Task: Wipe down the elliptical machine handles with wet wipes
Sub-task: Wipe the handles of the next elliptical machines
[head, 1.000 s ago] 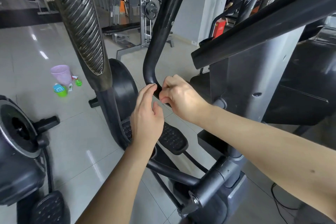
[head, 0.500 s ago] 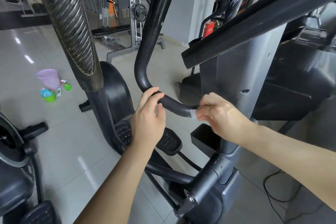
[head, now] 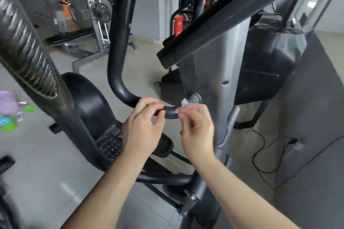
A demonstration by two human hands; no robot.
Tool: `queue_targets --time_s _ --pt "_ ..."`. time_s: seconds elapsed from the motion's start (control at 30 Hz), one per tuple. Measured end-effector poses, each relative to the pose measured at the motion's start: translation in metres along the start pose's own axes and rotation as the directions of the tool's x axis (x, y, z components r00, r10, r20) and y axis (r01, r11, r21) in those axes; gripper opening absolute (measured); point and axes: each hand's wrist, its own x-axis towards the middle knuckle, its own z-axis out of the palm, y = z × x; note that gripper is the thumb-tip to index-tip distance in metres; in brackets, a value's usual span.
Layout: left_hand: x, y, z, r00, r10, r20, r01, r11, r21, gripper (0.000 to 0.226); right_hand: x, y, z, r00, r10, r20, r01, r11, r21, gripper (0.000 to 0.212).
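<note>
Black curved elliptical handle point(head: 119, 42): over the last second I've slid my right hand point(head: 197, 132), pinching the crumpled white wet wipe point(head: 184, 102), from the bend to its low end by the grey metal column point(head: 214, 72). My left hand point(head: 143, 126) grips the bar beside it. I judge the upright stretch comes next.

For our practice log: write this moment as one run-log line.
step: wipe handle | left hand: grips handle | right hand: pinches wipe against handle

L hand point(head: 143, 132), R hand point(head: 197, 134): curled, side-by-side
</note>
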Motion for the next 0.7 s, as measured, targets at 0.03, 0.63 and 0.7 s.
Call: queue_targets --time_s 0.03,0.63,0.7 --pt "0.001 -0.001 -0.001 1.0 0.003 0.018 -0.003 1.0 0.009 0.013 -0.004 -0.003 0.002 1.0 -0.02 0.02 0.02 1.0 0.006 0.014" --pt "0.0 -0.001 -0.014 0.985 -0.042 0.168 0.04 0.999 0.013 0.023 0.016 0.019 -0.001 0.968 0.194 -0.161 -0.218 0.964 -0.153 0.024" --pt "0.0 -0.001 -0.014 0.984 -0.047 0.175 0.047 0.999 0.006 0.024 0.019 0.015 0.001 0.954 0.218 -0.205 -0.243 0.964 -0.108 0.023"
